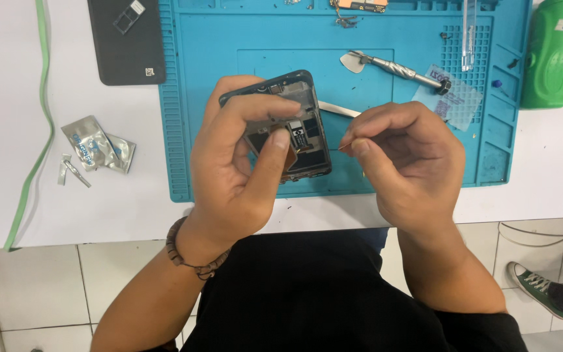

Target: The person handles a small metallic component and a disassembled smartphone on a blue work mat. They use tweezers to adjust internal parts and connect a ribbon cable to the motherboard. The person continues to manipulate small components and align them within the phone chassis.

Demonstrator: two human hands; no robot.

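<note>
Nearest, left hand (236, 176) gripping opened phone (288, 127) above blue mat (190, 117), thumb hiding part of its insides. Right hand (402, 160) pinching tweezers (337, 109), tips hidden behind fingers. Farther: foil packets (96, 148), metal pry tool (392, 67), dark back cover (125, 42), green bottle (548, 52) cut off at top.
</note>
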